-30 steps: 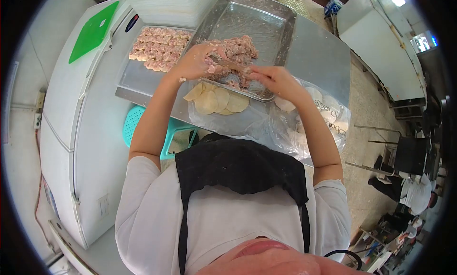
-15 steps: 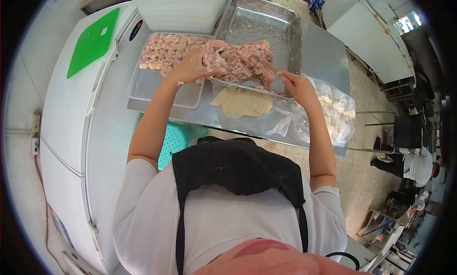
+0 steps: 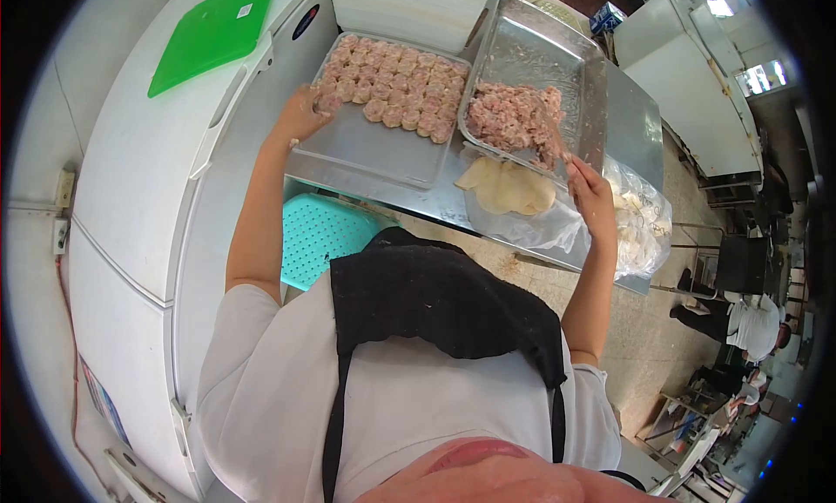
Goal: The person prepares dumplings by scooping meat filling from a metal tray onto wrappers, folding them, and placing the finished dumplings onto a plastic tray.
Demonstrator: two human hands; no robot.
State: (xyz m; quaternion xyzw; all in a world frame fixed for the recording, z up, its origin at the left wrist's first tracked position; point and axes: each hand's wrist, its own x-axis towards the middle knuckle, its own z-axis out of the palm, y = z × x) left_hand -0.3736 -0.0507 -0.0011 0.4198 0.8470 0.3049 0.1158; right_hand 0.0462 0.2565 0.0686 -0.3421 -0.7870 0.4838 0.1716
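At the left edge of a clear plastic tray (image 3: 370, 155), my left hand (image 3: 302, 115) is closed around a small open-topped meat dumpling (image 3: 327, 102). Rows of similar dumplings (image 3: 401, 85) fill the tray's far part. My right hand (image 3: 591, 191) grips a thin-handled utensil (image 3: 562, 151) at the near right of a metal pan (image 3: 595, 94). The utensil's far end is in the raw minced meat (image 3: 509, 115), so its kind cannot be made out. Round pale wrappers (image 3: 512, 189) lie on a plastic sheet between my hands, in front of the pan.
A bag of pale items (image 3: 640, 220) lies at the table's right end. White stacked containers (image 3: 409, 11) stand behind the tray. A white freezer (image 3: 218, 155) with a green board (image 3: 213, 33) is at left, a turquoise stool (image 3: 326, 237) below. A person (image 3: 749, 320) stands far right.
My left hand has moved left from above the meat to the tray's left edge, carrying a dumpling. My right hand still holds the utensil by the meat. The view has shifted.
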